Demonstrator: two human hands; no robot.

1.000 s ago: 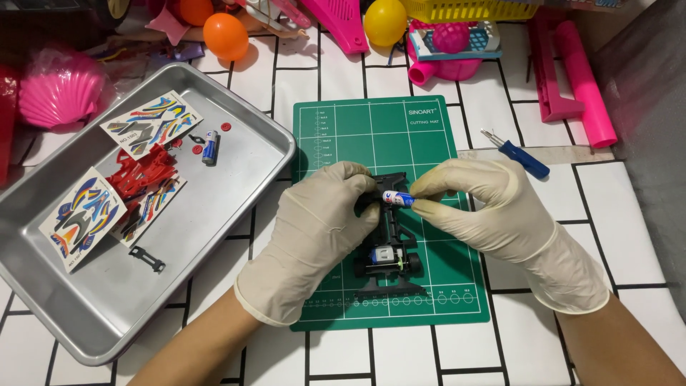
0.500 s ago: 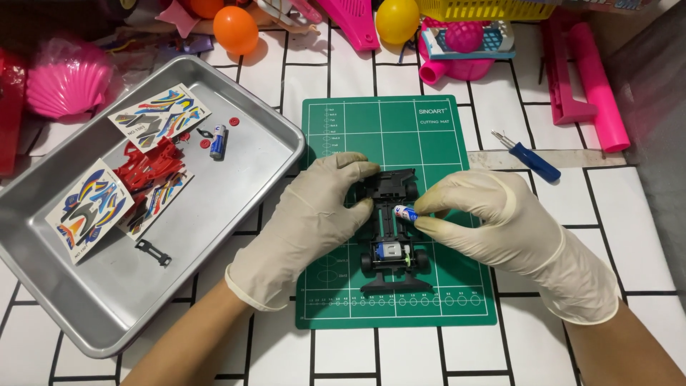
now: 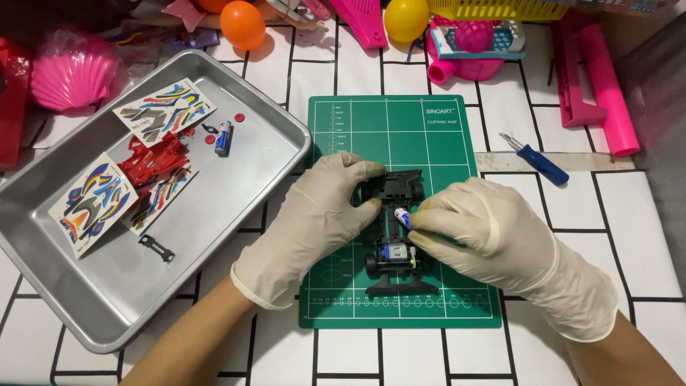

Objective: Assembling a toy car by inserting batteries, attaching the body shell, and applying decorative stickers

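A small black toy car chassis (image 3: 397,251) lies lengthwise on a green cutting mat (image 3: 436,136). My left hand (image 3: 321,211), in a pale glove, grips the chassis from its left side near the front wheels. My right hand (image 3: 475,229), also gloved, pinches a small blue and white battery (image 3: 403,218) and holds it against the middle of the chassis. A small motor with a blue band (image 3: 396,252) sits near the chassis rear.
A metal tray (image 3: 236,207) at left holds sticker sheets (image 3: 163,111), a red car body (image 3: 153,163), another battery (image 3: 223,137) and small parts. A blue-handled screwdriver (image 3: 539,163) lies right of the mat. Pink and orange toys crowd the far edge.
My right hand has carried the battery lower, from the chassis front down to its middle. My left hand keeps its grip on the chassis.
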